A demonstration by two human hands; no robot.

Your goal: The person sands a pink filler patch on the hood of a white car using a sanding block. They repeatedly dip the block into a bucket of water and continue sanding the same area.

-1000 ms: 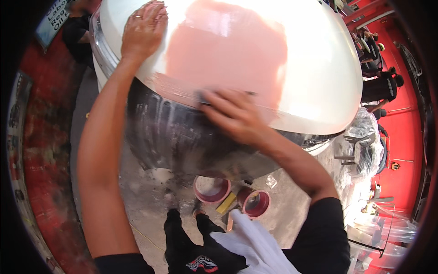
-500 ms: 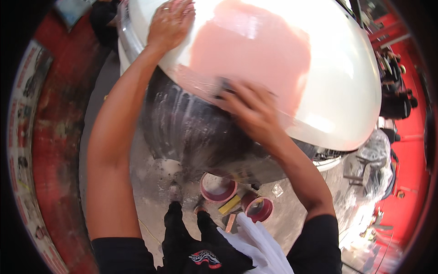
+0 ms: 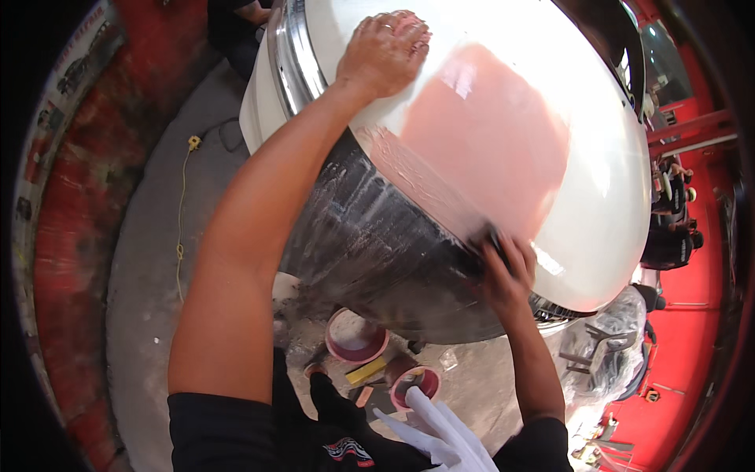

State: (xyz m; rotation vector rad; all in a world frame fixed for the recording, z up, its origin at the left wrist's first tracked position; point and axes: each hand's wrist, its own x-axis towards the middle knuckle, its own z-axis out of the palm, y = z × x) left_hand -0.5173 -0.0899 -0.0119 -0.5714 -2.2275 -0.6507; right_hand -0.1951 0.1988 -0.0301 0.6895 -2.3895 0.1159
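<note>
A white car body panel (image 3: 605, 181) curves across the upper middle, with a broad patch of pink filler (image 3: 487, 126) on it. My right hand (image 3: 507, 271) grips a dark sanding block (image 3: 489, 236), slightly blurred, against the lower edge of the pink patch. Higher up, to the left of the patch, my left hand (image 3: 381, 55) rests on the white surface, its fingers curled over something pink and wet-looking that I cannot make out. Wet, pale streaks run down the dark surface (image 3: 370, 236) under the panel edge.
Below the car are a bucket (image 3: 358, 334) of cloudy water, a second reddish bucket (image 3: 425, 381) and a yellow block (image 3: 366, 370). A white cloth (image 3: 436, 429) hangs at my front. A yellow cord (image 3: 180, 252) lies at left; plastic-wrapped items (image 3: 602, 346) stand at right.
My right hand has slid the sanding block right and down along the panel's lower edge. The view has shifted; my left hand still rests on the panel beside the pink patch.
</note>
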